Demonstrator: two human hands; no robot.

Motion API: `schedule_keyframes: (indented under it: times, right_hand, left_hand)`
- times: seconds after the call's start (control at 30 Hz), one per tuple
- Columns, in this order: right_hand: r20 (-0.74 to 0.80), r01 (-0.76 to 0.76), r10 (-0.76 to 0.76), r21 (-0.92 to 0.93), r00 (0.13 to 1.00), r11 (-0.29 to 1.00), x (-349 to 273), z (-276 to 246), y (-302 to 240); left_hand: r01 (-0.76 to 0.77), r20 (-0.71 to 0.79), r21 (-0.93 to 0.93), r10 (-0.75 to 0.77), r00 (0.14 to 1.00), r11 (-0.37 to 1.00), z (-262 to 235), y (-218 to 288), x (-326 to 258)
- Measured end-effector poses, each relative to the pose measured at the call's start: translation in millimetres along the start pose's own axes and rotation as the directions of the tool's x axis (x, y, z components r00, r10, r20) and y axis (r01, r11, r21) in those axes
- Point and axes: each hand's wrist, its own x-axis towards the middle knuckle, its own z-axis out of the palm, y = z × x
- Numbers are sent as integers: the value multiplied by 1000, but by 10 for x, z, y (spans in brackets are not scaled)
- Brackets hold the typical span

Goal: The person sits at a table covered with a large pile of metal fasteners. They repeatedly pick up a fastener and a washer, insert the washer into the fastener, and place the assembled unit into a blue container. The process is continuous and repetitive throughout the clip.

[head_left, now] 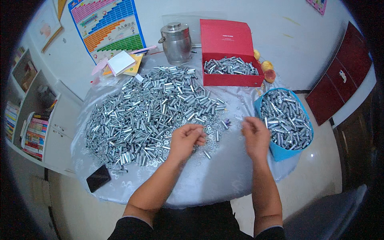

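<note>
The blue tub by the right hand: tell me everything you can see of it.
The blue tub is a round, open-topped container, plastic by its look, standing at the right edge of the round table and partly overhanging it. It is heaped to the rim with short silvery metal sleeves. The right hand hovers just beside its left wall; whether it touches cannot be told. Beyond it sits a red box with more sleeves.

Two bare forearms come in from the lower edge — no watch, ring or glove on the left hand [186, 140] or the right hand [256, 136]. Dark sleeves — black or near it — are pushed up above the elbows, with a dark garment between them.
</note>
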Motion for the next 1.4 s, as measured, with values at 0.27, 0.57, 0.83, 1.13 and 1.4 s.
schedule_keyframes:
  times: [0.27, 0.57, 0.83, 1.13, 1.4]
  right_hand:
    - [225, 246, -212, -131, 951, 960, 171, 1131, -19]
    - [444, 435, -261, -353, 857, 828, 209, 1579, -89]
    - [535, 448, -192, -403, 823, 798, 198, 1503, -198]
    - [519, 427, -218, -326, 827, 843, 146, 1458, -91]
    - [526, 382, -204, -255, 825, 888, 131, 1375, -89]
  left_hand:
    - [-186, -285, 132, 217, 934, 974, -588, 64, 115]
    - [-311, -413, 323, 429, 804, 894, -836, 23, 156]
    - [-301, 60, 930, 724, 688, 209, -895, 166, 220]
    - [-239, 207, 971, 543, 814, -13, -739, 223, 346]
    - [-247, 235, 967, 592, 771, -62, -776, 132, 386]
